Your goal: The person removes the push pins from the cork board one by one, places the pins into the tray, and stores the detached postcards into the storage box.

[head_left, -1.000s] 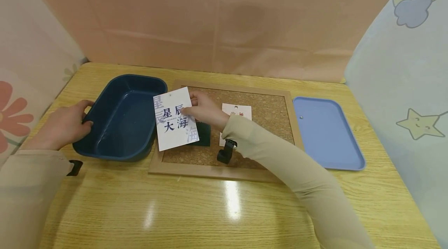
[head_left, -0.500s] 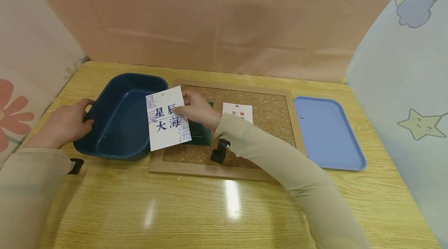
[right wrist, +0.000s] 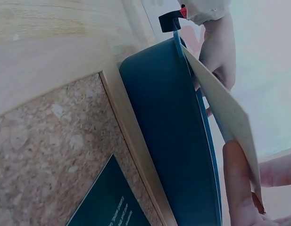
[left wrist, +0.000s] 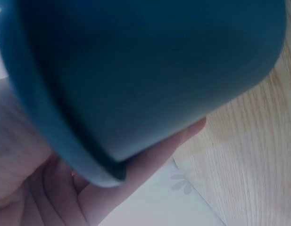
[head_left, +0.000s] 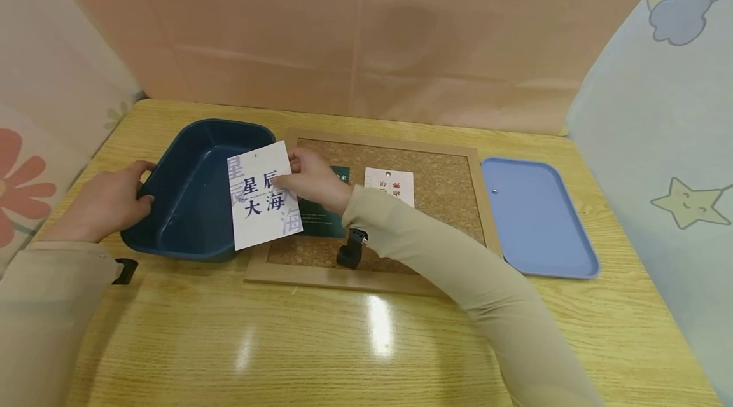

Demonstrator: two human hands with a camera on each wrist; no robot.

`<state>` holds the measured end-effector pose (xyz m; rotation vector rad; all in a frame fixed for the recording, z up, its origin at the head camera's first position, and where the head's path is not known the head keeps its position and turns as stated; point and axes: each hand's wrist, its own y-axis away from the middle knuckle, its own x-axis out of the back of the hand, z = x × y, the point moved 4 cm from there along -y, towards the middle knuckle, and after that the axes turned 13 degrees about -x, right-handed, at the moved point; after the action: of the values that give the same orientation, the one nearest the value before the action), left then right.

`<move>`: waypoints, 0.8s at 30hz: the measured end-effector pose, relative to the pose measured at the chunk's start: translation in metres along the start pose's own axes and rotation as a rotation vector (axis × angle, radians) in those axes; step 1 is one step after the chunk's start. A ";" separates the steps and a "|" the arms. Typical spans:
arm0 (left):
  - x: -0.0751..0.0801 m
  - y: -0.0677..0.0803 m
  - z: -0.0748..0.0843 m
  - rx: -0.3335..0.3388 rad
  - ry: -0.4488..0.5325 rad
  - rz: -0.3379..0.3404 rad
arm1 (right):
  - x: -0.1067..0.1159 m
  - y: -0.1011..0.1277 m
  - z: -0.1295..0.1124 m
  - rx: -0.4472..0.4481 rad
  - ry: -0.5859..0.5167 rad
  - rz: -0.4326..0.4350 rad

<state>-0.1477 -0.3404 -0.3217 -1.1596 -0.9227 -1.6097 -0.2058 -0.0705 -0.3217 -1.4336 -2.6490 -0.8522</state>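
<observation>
My right hand (head_left: pixel 315 179) pinches a white card (head_left: pixel 258 222) with dark blue and pale purple characters by its right edge, thumb on the printed face. The card is held above the right rim of a dark blue basin (head_left: pixel 195 203), overlapping it in the head view. My left hand (head_left: pixel 105 203) grips the basin's left rim, thumb over the inside. In the left wrist view, fingers (left wrist: pixel 150 165) lie along the basin's outer wall. Edge-on in the right wrist view, the card (right wrist: pixel 225 103) sits between thumb and fingers.
A cork board (head_left: pixel 441 203) with a wooden frame lies right of the basin. On it are a dark green card (head_left: pixel 323 222) and a white card with red characters (head_left: pixel 395 179), fixed by a pin. A blue tray (head_left: pixel 538 222) holding one small pin (head_left: pixel 495 191) stands farther right.
My right hand has carried the white card left, from over the cork board's left side toward the basin, uncovering more of the green card. The left hand keeps its grip on the rim.
</observation>
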 end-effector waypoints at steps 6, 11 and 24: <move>0.000 0.000 0.001 -0.009 -0.002 0.005 | -0.006 0.000 -0.005 0.007 -0.001 0.001; 0.001 0.001 0.000 -0.002 0.003 0.003 | -0.010 0.003 -0.009 0.012 -0.005 0.009; 0.001 0.000 0.000 0.005 -0.004 -0.011 | -0.018 -0.002 -0.016 0.046 -0.003 0.020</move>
<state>-0.1482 -0.3407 -0.3206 -1.1566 -0.9371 -1.6130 -0.2008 -0.0928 -0.3136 -1.4489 -2.6334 -0.7829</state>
